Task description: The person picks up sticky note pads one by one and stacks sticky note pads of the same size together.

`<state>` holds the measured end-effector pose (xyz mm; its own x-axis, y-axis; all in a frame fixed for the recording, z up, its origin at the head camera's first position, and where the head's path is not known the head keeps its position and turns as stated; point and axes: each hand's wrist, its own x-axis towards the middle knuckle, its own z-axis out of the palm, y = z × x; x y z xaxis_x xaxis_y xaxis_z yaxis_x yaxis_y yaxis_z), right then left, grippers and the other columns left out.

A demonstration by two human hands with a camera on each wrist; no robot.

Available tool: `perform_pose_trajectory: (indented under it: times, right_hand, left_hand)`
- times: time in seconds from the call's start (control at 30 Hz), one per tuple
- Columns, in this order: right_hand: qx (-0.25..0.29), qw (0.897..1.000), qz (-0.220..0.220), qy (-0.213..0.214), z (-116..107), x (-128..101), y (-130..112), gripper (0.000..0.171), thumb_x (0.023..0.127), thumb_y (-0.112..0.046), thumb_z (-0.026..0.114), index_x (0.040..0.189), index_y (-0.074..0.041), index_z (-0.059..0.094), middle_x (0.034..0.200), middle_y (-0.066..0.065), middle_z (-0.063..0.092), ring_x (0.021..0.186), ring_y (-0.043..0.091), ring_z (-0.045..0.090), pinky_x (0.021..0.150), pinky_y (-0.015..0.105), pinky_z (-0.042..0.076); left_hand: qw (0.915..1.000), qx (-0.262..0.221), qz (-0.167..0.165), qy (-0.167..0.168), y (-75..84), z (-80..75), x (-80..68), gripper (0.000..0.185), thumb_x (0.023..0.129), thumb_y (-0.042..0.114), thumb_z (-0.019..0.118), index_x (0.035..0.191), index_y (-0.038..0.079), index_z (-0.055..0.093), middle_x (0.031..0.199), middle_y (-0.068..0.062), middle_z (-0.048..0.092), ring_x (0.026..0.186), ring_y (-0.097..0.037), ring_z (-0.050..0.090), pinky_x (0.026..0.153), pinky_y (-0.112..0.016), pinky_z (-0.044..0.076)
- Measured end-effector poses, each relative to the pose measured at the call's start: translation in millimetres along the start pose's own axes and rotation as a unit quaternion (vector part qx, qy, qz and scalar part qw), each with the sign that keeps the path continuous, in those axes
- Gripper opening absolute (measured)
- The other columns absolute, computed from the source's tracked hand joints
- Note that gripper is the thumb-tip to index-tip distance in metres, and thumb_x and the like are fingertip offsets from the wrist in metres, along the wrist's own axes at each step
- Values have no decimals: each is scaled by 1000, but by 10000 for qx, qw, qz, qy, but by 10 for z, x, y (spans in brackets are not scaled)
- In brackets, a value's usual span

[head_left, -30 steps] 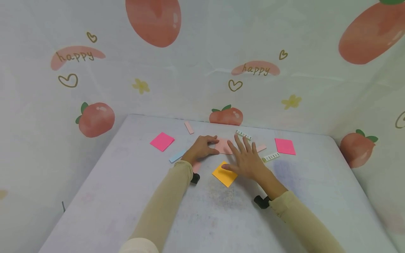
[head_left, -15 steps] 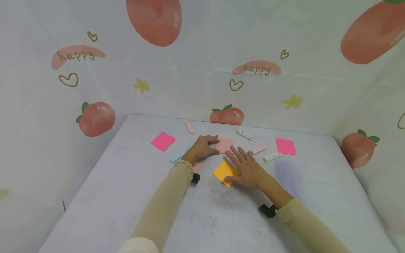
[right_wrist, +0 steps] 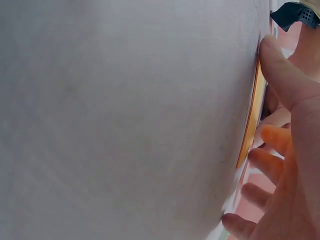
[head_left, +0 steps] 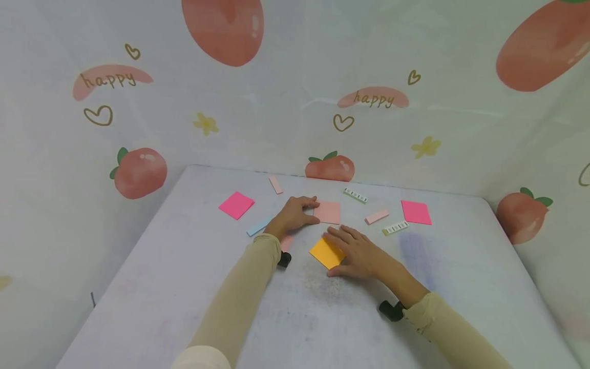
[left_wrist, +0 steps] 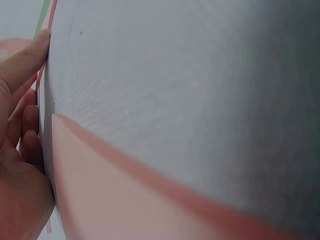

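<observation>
White table [head_left: 184, 287] fills the lower frame, peach-print backdrop [head_left: 286, 87] behind and on both sides. Both arms in beige sleeves reach in from the near edge. Left hand [head_left: 292, 216] sits at table centre, fingers curled, thumb and fingertips pinching the left edge of the pale pink sticky note pad [head_left: 327, 211], which lies flat; the left wrist view shows the fingers [left_wrist: 22, 135] against the pad's edge. Right hand [head_left: 361, 252] is just in front of it, fingers bent over the right side of the orange sticky note pad [head_left: 324, 252], thumb at its near corner, so it grips the pad's edge; the right wrist view shows the thumb [right_wrist: 280, 65] on the pad rim. Orange pad lies flat, near centre, just short of the pink one. Scattered around: magenta pad [head_left: 236, 205] far left, magenta pad [head_left: 416, 212] far right, blue strip [head_left: 256, 227] by the left wrist, pink strips [head_left: 275, 185] [head_left: 377, 216], two patterned strips [head_left: 355, 195] [head_left: 395, 228].
</observation>
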<state>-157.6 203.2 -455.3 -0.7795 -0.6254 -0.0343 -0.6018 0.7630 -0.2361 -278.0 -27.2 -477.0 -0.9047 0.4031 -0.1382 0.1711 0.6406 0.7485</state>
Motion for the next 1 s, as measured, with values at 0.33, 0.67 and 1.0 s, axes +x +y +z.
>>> perform_pose_trajectory:
  times: [0.33, 0.67, 1.0]
  right_hand:
    - [150, 9998, 86, -98, -23, 18, -55, 78, 86, -56, 76, 150, -18, 51, 160, 6, 45, 129, 30, 47, 102, 50, 41]
    - [1139, 9934, 12, -143, -22, 56, -125, 54, 84, -33, 84, 133, -21, 64, 150, 7, 52, 125, 29, 45, 100, 48, 42]
    - [1639, 9863, 161, -116, 0, 93, -209, 44, 78, -18, 82, 118, -21, 63, 140, 7, 47, 123, 29, 45, 98, 46, 44]
  left_hand:
    - [10000, 41, 22, -33, 7, -15, -3, 57, 90, 32, 79, 143, 22, 61, 160, 10, 45, 157, -22, 28, 128, -46, 21]
    - [10000, 42, -6, -38, 24, -10, -36, 56, 89, 31, 80, 142, 21, 62, 159, 10, 47, 155, -25, 30, 128, -47, 21]
    - [9997, 203, -92, -26, 23, 6, -29, 56, 90, 34, 79, 143, 24, 61, 160, 12, 44, 152, -25, 32, 127, -47, 24]
